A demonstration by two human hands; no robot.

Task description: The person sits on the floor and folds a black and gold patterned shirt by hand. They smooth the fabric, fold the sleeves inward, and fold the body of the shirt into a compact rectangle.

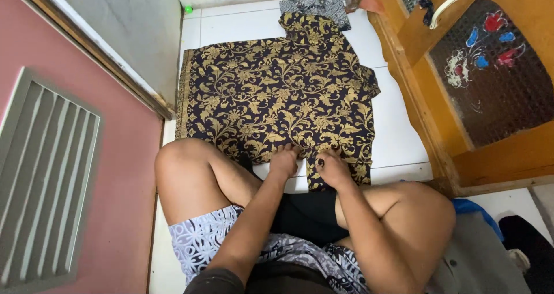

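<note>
On the white tiled floor (398, 132), a dark batik shirt (277, 92) patterned with gold flowers lies spread flat, collar at its far end. At the shirt's near hem, both hands rest side by side: the left hand (284, 161) presses down with fingers curled on the cloth, the right hand (332, 168) pinches the hem edge. Beyond the shirt's collar lies a folded grey patterned garment (316, 4). Right of the shirt stands a wooden cabinet (479, 98) with a patterned glass door.
</note>
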